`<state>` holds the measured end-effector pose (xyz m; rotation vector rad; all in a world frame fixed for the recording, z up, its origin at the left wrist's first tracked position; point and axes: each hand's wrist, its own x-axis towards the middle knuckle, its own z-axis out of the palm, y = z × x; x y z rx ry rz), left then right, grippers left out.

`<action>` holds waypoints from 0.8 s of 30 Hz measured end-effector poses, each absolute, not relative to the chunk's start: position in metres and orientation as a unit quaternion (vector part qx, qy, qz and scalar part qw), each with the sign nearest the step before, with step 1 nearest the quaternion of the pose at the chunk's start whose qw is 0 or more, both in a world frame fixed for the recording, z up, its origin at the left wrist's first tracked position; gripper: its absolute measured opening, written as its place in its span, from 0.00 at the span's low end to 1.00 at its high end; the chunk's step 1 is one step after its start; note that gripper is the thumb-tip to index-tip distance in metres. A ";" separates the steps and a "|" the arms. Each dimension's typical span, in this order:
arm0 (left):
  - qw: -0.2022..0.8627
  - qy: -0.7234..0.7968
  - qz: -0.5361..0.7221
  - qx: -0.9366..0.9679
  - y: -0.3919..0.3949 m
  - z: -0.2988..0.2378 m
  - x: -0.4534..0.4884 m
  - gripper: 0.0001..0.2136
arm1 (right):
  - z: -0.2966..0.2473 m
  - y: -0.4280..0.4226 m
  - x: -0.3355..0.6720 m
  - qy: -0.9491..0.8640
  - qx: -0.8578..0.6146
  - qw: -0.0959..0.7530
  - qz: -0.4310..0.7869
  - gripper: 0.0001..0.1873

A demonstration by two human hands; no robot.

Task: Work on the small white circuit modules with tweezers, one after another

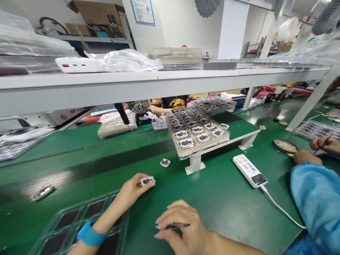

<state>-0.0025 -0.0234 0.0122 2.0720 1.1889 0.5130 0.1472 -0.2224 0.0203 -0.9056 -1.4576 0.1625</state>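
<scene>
"What's on the green bench?"

"A clear tray of dark panels towards its near edge; past that tray's far right corner, the left hand pinches a white-framed module."

"And the right hand?"

"Pinching a slim metal tool, nearer the near edge. A loose fingertip hold could drop the module."

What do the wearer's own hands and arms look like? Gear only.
Bare, ungloved left hand with a broad, bright-blue wristband; no readable markings on it. Bare, ungloved right hand, nothing worn in view. No sleeves visible on either arm.
</scene>
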 end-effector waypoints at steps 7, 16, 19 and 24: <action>0.158 0.542 0.233 0.791 0.058 0.004 0.004 0.22 | 0.016 -0.215 0.145 -0.621 -0.411 0.666 0.042 0.09; 0.245 0.417 0.201 0.852 0.054 -0.027 0.058 0.28 | 0.018 -0.217 0.148 -0.625 -0.431 0.648 0.058 0.09; 0.282 0.406 0.223 0.840 0.045 -0.023 0.062 0.21 | 0.019 -0.218 0.149 -0.635 -0.430 0.639 0.059 0.08; 0.367 0.409 0.266 0.792 0.007 -0.007 0.051 0.17 | 0.023 -0.223 0.151 -0.628 -0.424 0.646 0.093 0.03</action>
